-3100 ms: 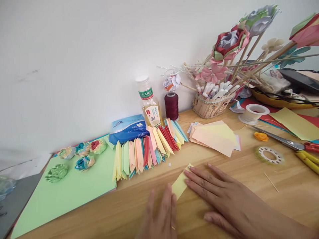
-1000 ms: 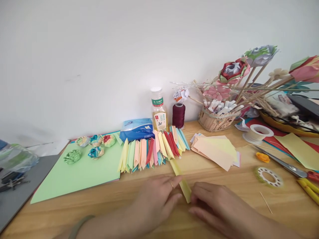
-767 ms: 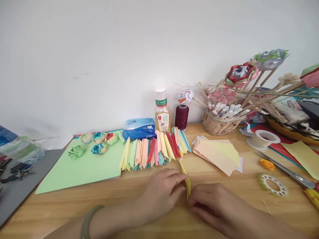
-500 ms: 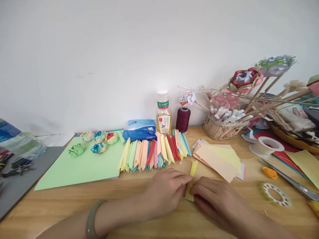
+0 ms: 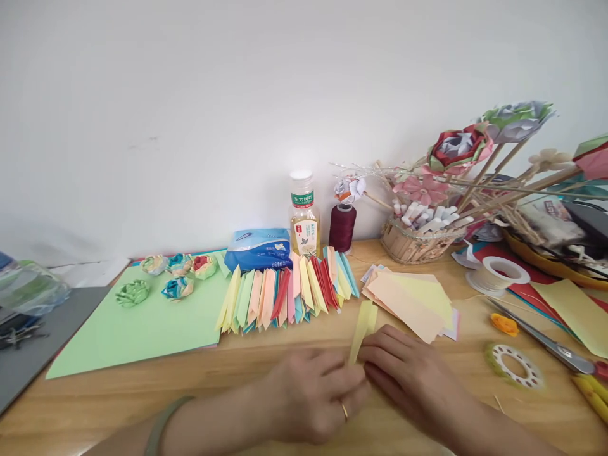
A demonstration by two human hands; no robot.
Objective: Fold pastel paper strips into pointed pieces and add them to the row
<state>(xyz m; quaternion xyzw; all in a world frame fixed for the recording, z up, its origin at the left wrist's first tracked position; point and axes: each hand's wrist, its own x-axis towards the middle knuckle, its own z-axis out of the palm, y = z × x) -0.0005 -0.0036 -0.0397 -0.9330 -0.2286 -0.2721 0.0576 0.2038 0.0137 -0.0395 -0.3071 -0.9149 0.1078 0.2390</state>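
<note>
A narrow folded strip of yellow paper [image 5: 363,326] stands up between my two hands at the front middle of the wooden table. My left hand [image 5: 318,392], with a ring on one finger, is closed on the strip's lower end. On the strip's right side, my right hand [image 5: 403,364] has its fingers curled against the paper. Beyond my hands lies a long row of folded paper pieces [image 5: 280,297] in several colours. Right of the row is a fanned stack of peach and yellow sheets [image 5: 413,301].
Paper rosettes [image 5: 178,285] lie on green sheets [image 5: 137,339] at left. Behind the row are a blue tissue pack [image 5: 259,248], a bottle [image 5: 304,221] and maroon thread [image 5: 342,228]. At right are a basket [image 5: 413,244], scissors [image 5: 553,345] and a tape ring [image 5: 515,367].
My left hand has moved down and its fingers have curled in. The yellow strip, lying lower before, now rises between my hands with its upper end split. The view has shifted slightly right.
</note>
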